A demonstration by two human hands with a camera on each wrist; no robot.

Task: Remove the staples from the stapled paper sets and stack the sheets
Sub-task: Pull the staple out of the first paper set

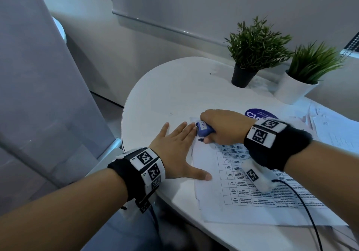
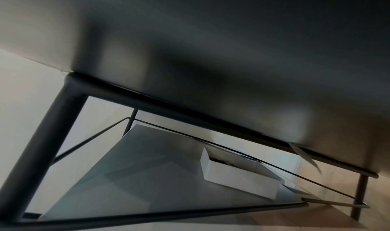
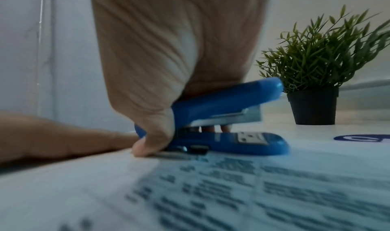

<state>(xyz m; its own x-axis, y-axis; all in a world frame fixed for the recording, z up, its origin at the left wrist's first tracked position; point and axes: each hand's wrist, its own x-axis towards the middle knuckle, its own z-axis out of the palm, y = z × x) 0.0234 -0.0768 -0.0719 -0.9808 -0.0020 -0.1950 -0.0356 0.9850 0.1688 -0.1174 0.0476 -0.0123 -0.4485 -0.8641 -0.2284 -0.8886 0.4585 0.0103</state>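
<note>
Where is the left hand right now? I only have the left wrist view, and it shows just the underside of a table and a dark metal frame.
Observer: The left hand lies flat with straight fingers on the rounded white table, its thumb on the left edge of the printed white paper set.
Operator: And the right hand?
Observer: The right hand grips a small blue plastic stapler at the paper's far corner, close beside the left hand.
Operator: Is the staple out?
Observer: I cannot tell. The stapler's rear metal end rests on the top sheet, and no staple shows in any view.
</note>
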